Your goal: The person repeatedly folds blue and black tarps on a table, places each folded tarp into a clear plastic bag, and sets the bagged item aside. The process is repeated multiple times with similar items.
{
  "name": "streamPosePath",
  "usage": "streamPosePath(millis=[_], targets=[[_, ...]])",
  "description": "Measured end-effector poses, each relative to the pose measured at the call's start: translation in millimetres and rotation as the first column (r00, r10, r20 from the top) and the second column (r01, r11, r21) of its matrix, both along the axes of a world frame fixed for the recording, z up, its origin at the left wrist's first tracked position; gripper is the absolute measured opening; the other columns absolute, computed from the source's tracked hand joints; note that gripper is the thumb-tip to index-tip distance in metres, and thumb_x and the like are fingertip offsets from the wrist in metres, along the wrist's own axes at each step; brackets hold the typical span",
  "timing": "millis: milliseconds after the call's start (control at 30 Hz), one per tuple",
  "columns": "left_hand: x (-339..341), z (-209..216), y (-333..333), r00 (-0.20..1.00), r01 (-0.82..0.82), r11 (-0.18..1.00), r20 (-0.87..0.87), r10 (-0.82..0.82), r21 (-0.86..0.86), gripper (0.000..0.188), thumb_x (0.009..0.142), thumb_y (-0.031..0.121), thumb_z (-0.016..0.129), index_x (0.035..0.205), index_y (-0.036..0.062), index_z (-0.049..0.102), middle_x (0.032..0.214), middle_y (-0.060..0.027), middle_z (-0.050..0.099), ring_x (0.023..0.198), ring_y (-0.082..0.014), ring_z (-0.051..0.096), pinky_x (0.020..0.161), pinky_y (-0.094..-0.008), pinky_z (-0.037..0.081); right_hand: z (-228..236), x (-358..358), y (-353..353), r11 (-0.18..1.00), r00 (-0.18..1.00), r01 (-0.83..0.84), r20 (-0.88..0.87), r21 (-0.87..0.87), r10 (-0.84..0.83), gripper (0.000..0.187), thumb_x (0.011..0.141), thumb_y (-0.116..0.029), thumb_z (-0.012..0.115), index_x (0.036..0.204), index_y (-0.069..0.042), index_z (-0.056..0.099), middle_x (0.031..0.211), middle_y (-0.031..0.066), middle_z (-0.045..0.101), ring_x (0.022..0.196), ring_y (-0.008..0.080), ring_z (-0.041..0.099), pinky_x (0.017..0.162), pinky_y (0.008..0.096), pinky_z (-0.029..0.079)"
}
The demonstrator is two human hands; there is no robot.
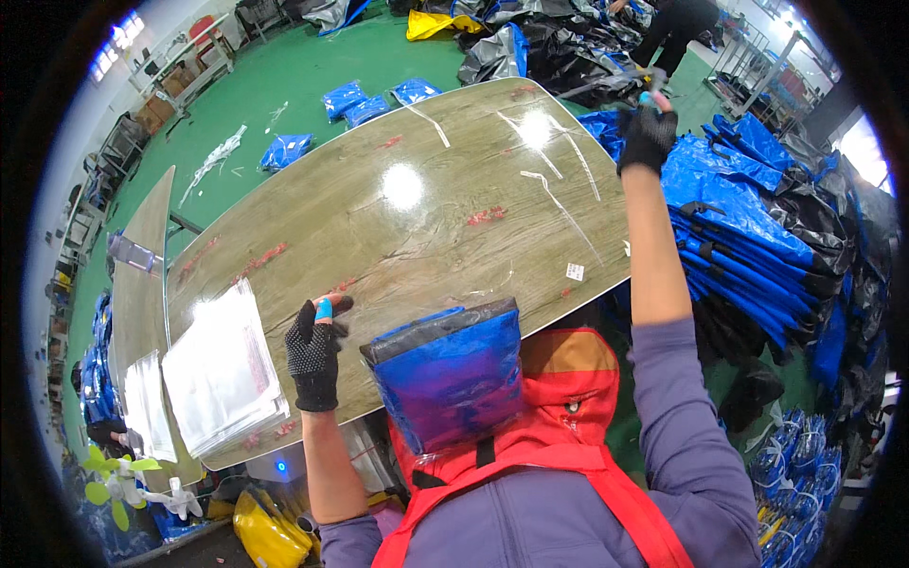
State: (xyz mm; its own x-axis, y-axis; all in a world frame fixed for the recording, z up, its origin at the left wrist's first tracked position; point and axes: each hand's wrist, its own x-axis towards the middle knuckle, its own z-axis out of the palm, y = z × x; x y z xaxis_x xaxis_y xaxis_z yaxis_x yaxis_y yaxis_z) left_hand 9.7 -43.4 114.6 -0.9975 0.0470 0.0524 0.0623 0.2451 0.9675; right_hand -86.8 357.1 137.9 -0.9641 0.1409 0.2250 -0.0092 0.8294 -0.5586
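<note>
My left hand (316, 358), in a black dotted glove with blue tape on one finger, hovers over the table beside a stack of clear plastic bags (227, 364). Its fingers are apart and hold nothing. To its right, a folded blue and black package in clear film (450, 379) leans at the table's near edge against my red apron (568, 454). My right arm stretches to the far right. There my gloved right hand (649, 137) is raised with fingers bent together near a small greyish thing that I cannot make out, above blue sheeting (729, 180).
Clear strips and red marks lie on the wood-patterned table (379, 256). Wrapped blue packages (346, 99) are on the green floor beyond it. A bottle (133, 253) lies at left; a small fan (118, 480) stands lower left. Another person (674, 33) bends over dark sheeting at the back right.
</note>
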Motion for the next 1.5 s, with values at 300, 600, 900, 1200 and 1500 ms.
streamPosePath(millis=[300, 600, 900, 1200, 1500], targets=[[1.6, 8.8, -6.1, 0.936, 0.0, 0.905, 0.319, -0.15, 0.426, 0.033, 0.097, 0.029, 0.049, 0.112, 0.0009, 0.061, 0.118, -0.0173, 0.062, 0.079, -0.0183, 0.063, 0.065, -0.028, 0.049, -65.7, 109.0, -49.3, 0.154, 0.829, 0.05, 0.127, -0.987, 0.544, 0.045, 0.091, -0.034, 0.061, 0.123, -0.002, 0.058, 0.129, 0.0153, 0.055, 0.098, 0.0192, 0.063, 0.078, 0.0295, 0.051], [52.7, -2.3, -48.8, 0.658, 0.258, 0.416, -0.156, -0.737, -0.872, 0.02, 0.068, 0.01, 0.065, 0.088, 0.0047, 0.064, 0.117, -0.0203, 0.063, 0.112, -0.0369, 0.057, 0.101, -0.0488, 0.039, -78.4, 192.3, -27.2, 0.67, 0.684, -0.645, -0.112, 0.368, 0.72, 0.028, 0.077, -0.02, 0.068, 0.104, -0.028, 0.07, 0.125, 0.0102, 0.06, 0.114, 0.0292, 0.057, 0.101, 0.0495, 0.038], [48.6, -41.6, 33.0, 0.894, -0.023, 0.926, -0.423, -0.15, -0.377, 0.06, 0.085, 0.021, 0.057, 0.139, 0.0017, 0.037, 0.137, -0.0202, 0.047, 0.128, -0.0308, 0.044, 0.108, -0.0395, 0.03, -61.8, 180.7, -102.0, 0.776, 0.727, -0.628, -0.311, 0.06, 0.612, 0.049, 0.077, -0.03, 0.066, 0.122, -0.014, 0.058, 0.126, 0.0191, 0.055, 0.116, 0.0367, 0.052, 0.103, 0.05, 0.035], [16.8, -122.0, -35.3, 0.916, 0.32, 0.944, 0.228, -0.33, 0.08, 0.054, 0.092, 0.028, 0.059, 0.138, 0.0067, 0.04, 0.13, -0.0102, 0.051, 0.116, -0.0221, 0.05, 0.1, -0.0364, 0.041, -86.1, 150.0, 260.0, 0.306, 0.851, 0.499, -0.391, 0.811, -0.351, 0.047, 0.078, -0.031, 0.064, 0.123, -0.017, 0.059, 0.125, 0.0134, 0.059, 0.111, 0.0303, 0.057, 0.094, 0.0396, 0.045], [-142.8, -66.3, 6.2, 0.903, -0.037, 0.719, 0.331, -0.274, 0.694, 0.045, 0.099, 0.036, 0.035, 0.14, 0.0156, 0.037, 0.137, -0.0154, 0.046, 0.125, -0.0309, 0.044, 0.104, -0.0468, 0.035, 69.7, 179.3, 236.7, 0.83, 0.804, 0.556, -0.281, 0.046, -0.524, 0.03, 0.088, -0.034, 0.054, 0.101, -0.011, 0.069, 0.083, 0.0178, 0.068, 0.076, 0.0313, 0.067, 0.068, 0.044, 0.051]])
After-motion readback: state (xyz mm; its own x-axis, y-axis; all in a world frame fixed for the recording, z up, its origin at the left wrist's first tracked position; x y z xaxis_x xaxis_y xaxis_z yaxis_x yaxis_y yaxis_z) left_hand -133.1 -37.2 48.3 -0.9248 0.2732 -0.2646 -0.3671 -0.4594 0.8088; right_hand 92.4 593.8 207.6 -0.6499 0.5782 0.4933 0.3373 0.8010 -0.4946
